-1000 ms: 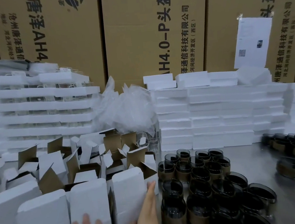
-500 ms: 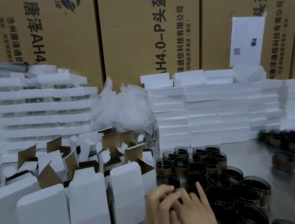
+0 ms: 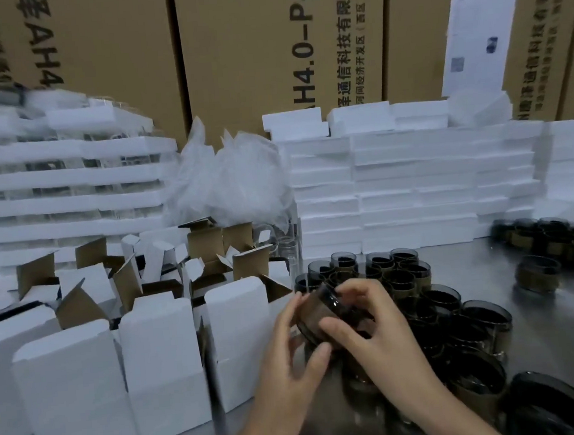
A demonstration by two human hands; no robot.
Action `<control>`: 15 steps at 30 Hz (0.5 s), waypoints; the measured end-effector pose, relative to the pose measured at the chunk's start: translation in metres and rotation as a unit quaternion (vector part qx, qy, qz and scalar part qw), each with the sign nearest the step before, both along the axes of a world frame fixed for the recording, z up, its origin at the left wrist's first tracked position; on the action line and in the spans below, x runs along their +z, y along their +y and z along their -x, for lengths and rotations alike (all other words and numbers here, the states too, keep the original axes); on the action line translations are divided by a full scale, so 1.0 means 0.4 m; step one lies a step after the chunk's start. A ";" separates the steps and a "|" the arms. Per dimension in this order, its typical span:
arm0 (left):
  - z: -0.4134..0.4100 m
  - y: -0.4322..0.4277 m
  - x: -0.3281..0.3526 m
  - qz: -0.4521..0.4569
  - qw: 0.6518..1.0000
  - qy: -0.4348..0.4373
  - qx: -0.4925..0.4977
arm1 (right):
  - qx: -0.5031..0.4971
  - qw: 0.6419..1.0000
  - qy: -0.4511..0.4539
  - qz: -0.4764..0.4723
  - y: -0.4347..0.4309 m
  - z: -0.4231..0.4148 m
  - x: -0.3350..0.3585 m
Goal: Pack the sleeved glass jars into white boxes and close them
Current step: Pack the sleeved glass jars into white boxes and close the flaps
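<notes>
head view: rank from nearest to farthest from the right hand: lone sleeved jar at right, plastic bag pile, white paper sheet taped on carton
From the right hand:
1. Lone sleeved jar, on the table to the right, apart from the main cluster.
2. Plastic bag pile, behind and left, between the foam stacks.
3. White paper sheet, on the carton at the back right, highest in view.

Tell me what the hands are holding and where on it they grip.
Both hands hold one sleeved glass jar, tilted above the table: the left hand on its left side and base, the right hand around its right side.
</notes>
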State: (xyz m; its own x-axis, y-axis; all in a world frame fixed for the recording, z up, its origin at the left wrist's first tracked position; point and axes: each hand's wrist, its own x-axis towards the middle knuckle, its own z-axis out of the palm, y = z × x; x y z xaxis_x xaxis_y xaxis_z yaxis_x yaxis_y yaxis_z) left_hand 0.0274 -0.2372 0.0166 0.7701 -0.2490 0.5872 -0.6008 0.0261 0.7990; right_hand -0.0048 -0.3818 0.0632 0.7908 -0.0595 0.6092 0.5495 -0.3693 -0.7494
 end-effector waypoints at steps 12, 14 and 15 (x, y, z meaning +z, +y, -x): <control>0.018 -0.005 0.011 0.195 0.966 0.155 -0.068 | 0.061 0.994 0.018 -0.091 0.095 0.018 -0.117; 0.004 -0.006 0.006 0.202 0.960 0.179 -0.078 | 0.076 0.994 0.024 -0.077 0.073 -0.010 -0.116; -0.001 -0.006 0.005 0.202 0.957 0.192 -0.079 | 0.085 0.993 0.028 -0.073 0.064 -0.025 -0.116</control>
State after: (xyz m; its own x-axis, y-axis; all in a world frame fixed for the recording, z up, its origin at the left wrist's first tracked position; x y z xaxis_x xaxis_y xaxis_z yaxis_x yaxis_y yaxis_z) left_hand 0.0279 -0.2394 0.0187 0.9203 -0.1919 0.3409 -0.2277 0.4458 0.8657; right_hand 0.0051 -0.3564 0.0168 0.8295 -0.0070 0.5585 0.5504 -0.1595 -0.8195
